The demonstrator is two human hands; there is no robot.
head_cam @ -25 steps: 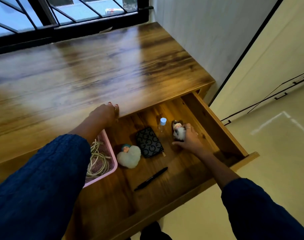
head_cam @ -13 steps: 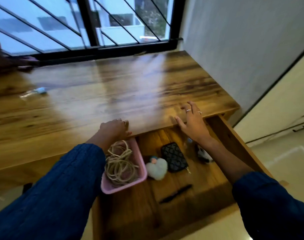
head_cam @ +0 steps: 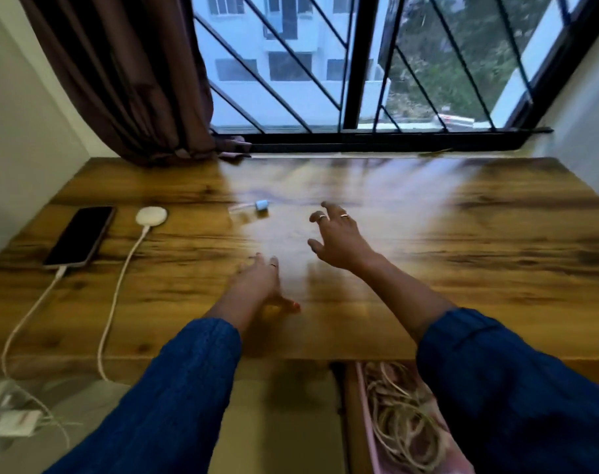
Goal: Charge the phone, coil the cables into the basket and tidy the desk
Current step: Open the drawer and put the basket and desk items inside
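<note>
A dark phone (head_cam: 79,236) lies at the desk's left with a white cable (head_cam: 28,316) plugged into its near end. Beside it sits a round white charging pad (head_cam: 151,215) whose cable (head_cam: 115,295) runs off the front edge. A small clear bottle with a blue cap (head_cam: 253,207) lies on its side mid-desk. My right hand (head_cam: 339,239) hovers above the desk with fingers spread, empty, a little right of the bottle. My left hand (head_cam: 262,283) rests flat on the wood, holding nothing. The pink basket (head_cam: 368,415) of coiled cables (head_cam: 404,422) sits in the drawer below the desk edge.
The wooden desk (head_cam: 462,251) runs to a barred window (head_cam: 352,73) at the back. A brown curtain (head_cam: 127,77) hangs at the back left. White plugs (head_cam: 16,422) lie on the floor at the lower left. Walls close both sides.
The view has lifted from the open drawer to the desk top. My right hand let go of the small item in the drawer and moved up and leftward over the desk.
</note>
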